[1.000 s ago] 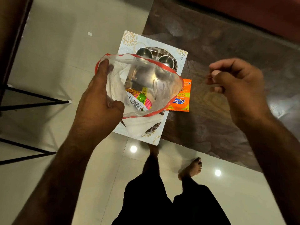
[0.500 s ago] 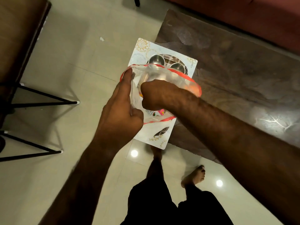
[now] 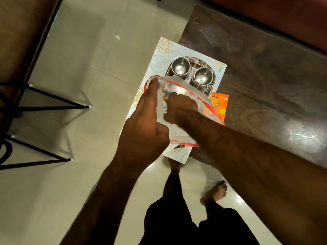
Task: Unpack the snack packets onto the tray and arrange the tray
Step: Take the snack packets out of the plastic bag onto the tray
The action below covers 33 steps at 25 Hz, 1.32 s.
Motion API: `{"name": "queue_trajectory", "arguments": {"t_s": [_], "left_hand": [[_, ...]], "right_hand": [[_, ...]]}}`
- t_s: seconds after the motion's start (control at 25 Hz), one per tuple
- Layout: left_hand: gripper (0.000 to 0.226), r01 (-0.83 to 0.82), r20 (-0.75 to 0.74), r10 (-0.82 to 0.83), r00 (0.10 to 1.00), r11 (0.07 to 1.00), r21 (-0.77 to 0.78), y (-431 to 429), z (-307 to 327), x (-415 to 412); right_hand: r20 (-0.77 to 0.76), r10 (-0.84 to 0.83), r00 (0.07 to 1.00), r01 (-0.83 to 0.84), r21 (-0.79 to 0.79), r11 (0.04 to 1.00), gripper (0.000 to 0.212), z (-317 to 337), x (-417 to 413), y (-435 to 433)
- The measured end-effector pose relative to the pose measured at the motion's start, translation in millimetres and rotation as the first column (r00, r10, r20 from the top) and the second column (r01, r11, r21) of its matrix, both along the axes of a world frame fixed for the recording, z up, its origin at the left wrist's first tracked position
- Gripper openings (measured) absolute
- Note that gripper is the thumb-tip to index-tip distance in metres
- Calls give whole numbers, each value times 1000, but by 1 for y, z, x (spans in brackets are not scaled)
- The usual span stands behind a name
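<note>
Clearly the left hand point(image 3: 143, 131) is there to keep the bag point(image 3: 184, 138) open: it pinches the red-edged rim, one finger stretched up along the mouth, so the plastic stands clear over the tray point(image 3: 159, 62). That leaves room for the right hand point(image 3: 180, 108), which is plunged inside the bag; its fingers are hidden by the plastic, so I cannot tell whether it has closed on a packet or is only feeling for one. A few packets show dimly through the bag wall near that hand.

Holding the bag right above the tray makes sense, since anything lifted out has only a short way to go. Two steel cups point(image 3: 180, 66) sit at the tray's far end, leaving the near part free. One orange packet point(image 3: 219, 105) lies on the dark table point(image 3: 265, 76), just beside the tray's right edge, not on it.

Writing: "KUBER" runs along the tray's right border; the packet's print is too small to read, perhaps "50".
</note>
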<state>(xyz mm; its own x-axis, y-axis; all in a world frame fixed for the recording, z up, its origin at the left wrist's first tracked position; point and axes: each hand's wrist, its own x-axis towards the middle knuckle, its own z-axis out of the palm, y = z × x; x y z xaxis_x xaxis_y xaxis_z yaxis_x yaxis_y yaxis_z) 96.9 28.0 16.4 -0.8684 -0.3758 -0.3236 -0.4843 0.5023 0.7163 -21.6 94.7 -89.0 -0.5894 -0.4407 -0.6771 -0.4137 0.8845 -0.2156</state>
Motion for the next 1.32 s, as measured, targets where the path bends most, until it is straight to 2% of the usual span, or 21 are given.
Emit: {"name": "queue_trajectory", "arguments": {"t_s": [0.16,0.32,0.4,0.48,0.56,0.6,0.68,0.8,0.88,1.0,1.08,1.16,1.24,1.32], "left_hand": [[103,-35,11,35,999,999,-6,0,7,-7],[102,-35,57,36,998,999,-24,-1,13,-15],[100,-44,68,44,997,999,4,-1,13,-18],[100,-76,62,70,996,991,111,0,11,-20],[95,-114,22,112,993,952,285,0,7,-22],[92,-123,5,130,992,926,356,-2,5,-23],[82,-122,-11,141,990,891,438,-4,3,-25],[70,-150,12,167,986,847,510,-4,5,-22],[62,-82,22,80,997,897,434,-6,5,-18],[49,61,34,-68,997,981,184,-8,4,-13],[58,71,76,-79,994,993,97,-9,7,-17],[72,68,113,-72,991,997,40,-12,9,-21],[83,49,140,-53,989,998,30,-10,13,-24],[88,46,158,-48,986,999,20,-7,16,-27]], "right_hand": [[148,-243,959,259,-106,960,58,42,-11,4],[326,-465,823,555,-291,779,51,95,-10,27],[553,-484,679,704,-301,644,49,113,-6,38],[780,-447,437,860,-217,461,44,118,-3,46],[869,-425,253,944,-125,306,43,115,-3,56],[883,-418,212,957,-101,273,40,112,-3,60],[897,-397,196,956,-84,281,27,106,-2,68],[908,-374,191,945,-67,320,43,107,4,77],[910,-371,187,957,-83,279,45,111,4,82],[961,-269,58,990,-20,141,63,119,4,93],[984,-171,40,992,-18,128,63,129,7,104],[988,-130,86,989,-69,130,49,132,7,116],[973,-164,160,985,-147,93,35,136,6,137],[955,-224,192,981,-185,52,34,134,3,159]]}}
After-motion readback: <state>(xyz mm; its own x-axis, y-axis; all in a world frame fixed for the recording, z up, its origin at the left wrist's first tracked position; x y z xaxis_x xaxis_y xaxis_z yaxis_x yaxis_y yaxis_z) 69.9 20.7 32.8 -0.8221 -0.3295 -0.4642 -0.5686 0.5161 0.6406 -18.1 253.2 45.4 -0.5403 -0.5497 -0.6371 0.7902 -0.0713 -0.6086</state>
